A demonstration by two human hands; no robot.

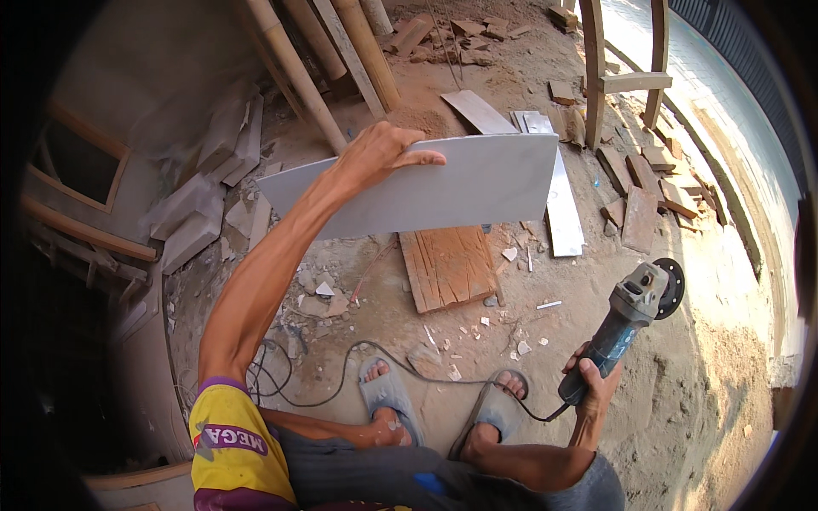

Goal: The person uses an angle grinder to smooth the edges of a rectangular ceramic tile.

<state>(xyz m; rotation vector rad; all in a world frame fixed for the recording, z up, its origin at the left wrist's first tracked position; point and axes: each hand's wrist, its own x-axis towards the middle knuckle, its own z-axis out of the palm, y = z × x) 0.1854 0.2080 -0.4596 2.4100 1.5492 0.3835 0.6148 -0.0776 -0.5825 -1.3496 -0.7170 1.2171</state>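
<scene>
Head | hands (381, 156) (596, 381) hold — smooth rectangular tile (443, 187), cylindrical grinder (615, 330) | grooved wood (447, 271)

There are two hands (381, 155), one grinder (615, 332), one raised tile (486, 183), one wooden block (447, 271), one cord (345, 375), two sandals (390, 397) and more than five bricks (639, 220).

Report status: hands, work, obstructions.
Left hand gripping pale panel. Right hand holding angle grinder. Possible snag: cord lying by the sandals.

Bamboo poles (365, 53) stand at upper left; pale blocks (192, 242) lie piled at left; bricks (639, 219) lie scattered near a wooden frame (636, 82).
</scene>
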